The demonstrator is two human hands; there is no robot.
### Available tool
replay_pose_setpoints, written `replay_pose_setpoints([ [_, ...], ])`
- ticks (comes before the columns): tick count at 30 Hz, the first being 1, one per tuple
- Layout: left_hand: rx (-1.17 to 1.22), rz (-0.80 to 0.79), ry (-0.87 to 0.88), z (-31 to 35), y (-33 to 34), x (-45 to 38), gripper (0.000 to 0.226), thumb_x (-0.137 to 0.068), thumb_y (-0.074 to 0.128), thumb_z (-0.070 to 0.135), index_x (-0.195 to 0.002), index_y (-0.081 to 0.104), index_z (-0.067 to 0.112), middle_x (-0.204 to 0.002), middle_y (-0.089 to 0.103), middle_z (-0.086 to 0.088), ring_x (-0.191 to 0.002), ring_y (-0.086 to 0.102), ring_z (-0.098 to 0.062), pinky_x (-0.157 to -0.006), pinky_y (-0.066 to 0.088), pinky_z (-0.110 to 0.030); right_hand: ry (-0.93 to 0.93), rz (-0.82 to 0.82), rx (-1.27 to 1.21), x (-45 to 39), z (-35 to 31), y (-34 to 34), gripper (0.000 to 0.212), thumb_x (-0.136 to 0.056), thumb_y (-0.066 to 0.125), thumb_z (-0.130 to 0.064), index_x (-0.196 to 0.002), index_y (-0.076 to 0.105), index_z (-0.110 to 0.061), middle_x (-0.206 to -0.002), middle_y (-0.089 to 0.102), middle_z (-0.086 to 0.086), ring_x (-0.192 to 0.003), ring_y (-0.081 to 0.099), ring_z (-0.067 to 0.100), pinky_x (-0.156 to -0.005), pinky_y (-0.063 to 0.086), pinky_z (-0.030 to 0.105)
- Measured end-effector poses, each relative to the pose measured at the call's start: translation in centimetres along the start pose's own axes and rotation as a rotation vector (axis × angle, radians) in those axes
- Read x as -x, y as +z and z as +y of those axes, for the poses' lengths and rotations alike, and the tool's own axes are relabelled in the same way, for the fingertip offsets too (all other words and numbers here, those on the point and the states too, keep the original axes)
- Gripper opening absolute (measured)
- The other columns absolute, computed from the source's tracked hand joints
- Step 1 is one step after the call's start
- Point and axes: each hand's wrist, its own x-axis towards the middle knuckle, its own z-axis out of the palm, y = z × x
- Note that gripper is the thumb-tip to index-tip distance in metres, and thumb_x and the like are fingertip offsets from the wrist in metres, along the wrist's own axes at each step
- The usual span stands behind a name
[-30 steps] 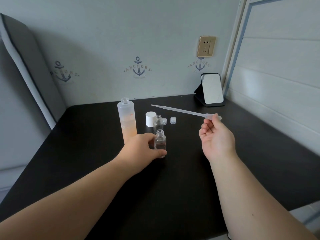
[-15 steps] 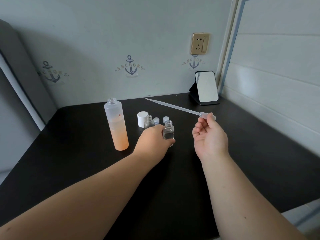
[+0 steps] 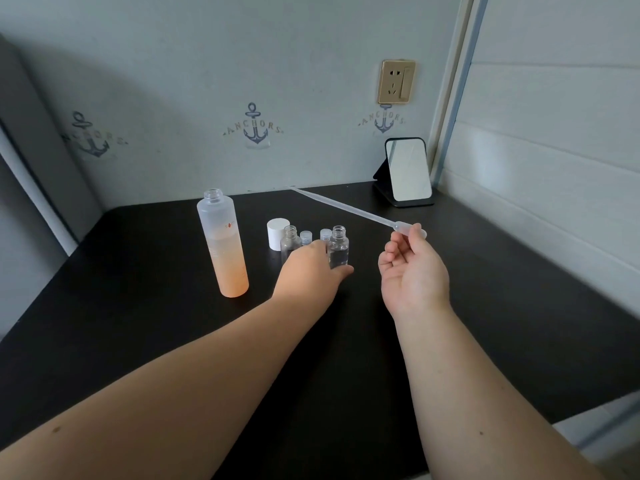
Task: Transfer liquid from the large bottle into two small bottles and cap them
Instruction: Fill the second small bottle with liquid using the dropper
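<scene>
Pale grey wall with anchor decals behind; gold wall socket (image 3: pixel 397 81) upper right; small standing mirror (image 3: pixel 409 170) at the back right corner of the black surface (image 3: pixel 138 306).

Head view:
- Large frosted bottle (image 3: pixel 223 244), uncapped, upright at left centre of the surface, orange liquid filling roughly its lower half.
- White cap (image 3: pixel 277 233) stands just right of it, further back.
- Empty small clear bottle (image 3: pixel 290 241), open-necked, upright just in front of the white cap.
- Two small ribbed caps (image 3: pixel 306 237) side by side between the two small bottles, towards the back.
- Second small clear bottle (image 3: pixel 338 249), open, upright, some clear liquid in it.
- Left hand (image 3: pixel 311 271) reaches forward, palm down, thumb lying at the base of the second small bottle and fingers curled round its far left side, holding it on the surface.
- Right hand (image 3: pixel 412 268) raised, palm towards camera, thumb and fingers pinching the bulb of a long clear plastic pipette (image 3: pixel 349 209). The pipette's tip points away and to the left, above the surface, well apart from all bottles.
- Whether the pipette holds liquid cannot be told.
</scene>
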Motion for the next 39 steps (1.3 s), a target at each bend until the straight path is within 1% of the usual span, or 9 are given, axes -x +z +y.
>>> replay_pose_setpoints([
  [3,-0.002,-0.004,-0.005,-0.2,-0.9,0.8,0.052,-0.089,0.068,0.055,-0.122,0.062,0.016,-0.111,0.07,0.0,-0.098,0.065,-0.014,-0.078,0.052,-0.027,0.005,0.008,0.002,0.0,0.1,-0.1,0.03,-0.101,0.064,-0.024,-0.081,0.078,-0.008,-0.068,0.068,0.0,-0.054,0.058,0.009,-0.05,0.046,0.019],
  [6,0.0,0.038,-0.004,-1.1,-2.1,2.2,0.05,-0.089,0.065,0.058,-0.117,0.068,0.016,-0.097,0.071,0.004,-0.086,0.064,-0.008,-0.073,0.05,-0.024,0.012,0.019,0.008,0.1,0.0,0.0,0.025,-0.101,0.064,-0.025,-0.09,0.075,-0.006,-0.067,0.068,-0.001,-0.054,0.059,0.008,-0.051,0.046,0.019],
  [8,0.01,0.066,-0.035,-2.2,-2.9,2.9,0.043,-0.091,0.062,0.058,-0.106,0.073,0.019,-0.08,0.069,0.009,-0.075,0.062,-0.004,-0.068,0.051,-0.022,0.017,0.016,0.009,0.2,0.0,0.0,0.026,-0.101,0.065,-0.025,-0.087,0.077,-0.007,-0.068,0.068,-0.001,-0.054,0.059,0.008,-0.051,0.047,0.019],
  [12,-0.01,-0.017,-0.204,-4.2,-4.3,2.9,0.045,-0.093,0.06,0.056,-0.081,0.071,0.015,-0.07,0.072,-0.001,-0.069,0.069,-0.014,-0.074,0.06,-0.037,0.014,0.013,0.009,0.3,0.0,0.1,0.036,-0.101,0.064,-0.025,-0.073,0.081,-0.01,-0.068,0.066,-0.001,-0.053,0.057,0.008,-0.051,0.046,0.019],
  [17,-0.003,-0.018,-0.23,-4.7,-4.2,2.4,0.041,-0.09,0.064,0.055,-0.09,0.063,0.014,-0.078,0.071,-0.003,-0.071,0.069,-0.019,-0.073,0.061,-0.039,0.021,0.019,0.007,0.2,0.0,0.2,0.027,-0.101,0.065,-0.025,-0.085,0.078,-0.007,-0.068,0.066,-0.001,-0.053,0.056,0.008,-0.051,0.046,0.019],
  [25,0.108,0.05,-0.201,-4.5,-2.6,0.6,0.053,-0.088,0.073,0.043,-0.124,0.05,0.012,-0.099,0.067,-0.003,-0.088,0.069,-0.024,-0.08,0.06,-0.043,0.023,0.004,0.01,0.1,0.0,0.1,0.037,-0.101,0.065,-0.025,-0.07,0.082,-0.011,-0.067,0.066,-0.001,-0.053,0.055,0.008,-0.051,0.045,0.019],
  [30,0.131,0.052,-0.158,-4.9,-2.4,0.4,0.033,-0.088,0.075,0.038,-0.108,0.056,0.02,-0.089,0.067,0.004,-0.084,0.07,-0.019,-0.079,0.06,-0.04,0.037,0.007,-0.01,0.2,0.0,0.2,0.03,-0.1,0.066,-0.023,-0.078,0.08,-0.008,-0.068,0.066,0.0,-0.053,0.055,0.009,-0.052,0.046,0.019],
  [34,0.115,0.006,-0.13,-5.5,-3.3,1.5,0.034,-0.081,0.081,0.042,-0.096,0.056,0.025,-0.087,0.065,0.01,-0.078,0.069,-0.014,-0.076,0.061,-0.038,0.036,-0.015,-0.008,0.4,0.0,0.2,0.034,-0.101,0.065,-0.023,-0.073,0.079,-0.009,-0.067,0.065,0.0,-0.053,0.054,0.009,-0.051,0.045,0.019],
  [39,0.145,-0.05,-0.129,-7.0,-5.2,4.4,0.037,-0.072,0.087,0.046,-0.093,0.06,0.033,-0.083,0.066,0.014,-0.07,0.066,-0.005,-0.054,0.052,-0.02,0.039,-0.042,0.014,0.7,0.1,0.5,0.026,-0.101,0.065,-0.022,-0.082,0.076,-0.007,-0.069,0.066,0.001,-0.055,0.054,0.009,-0.052,0.045,0.019],
])
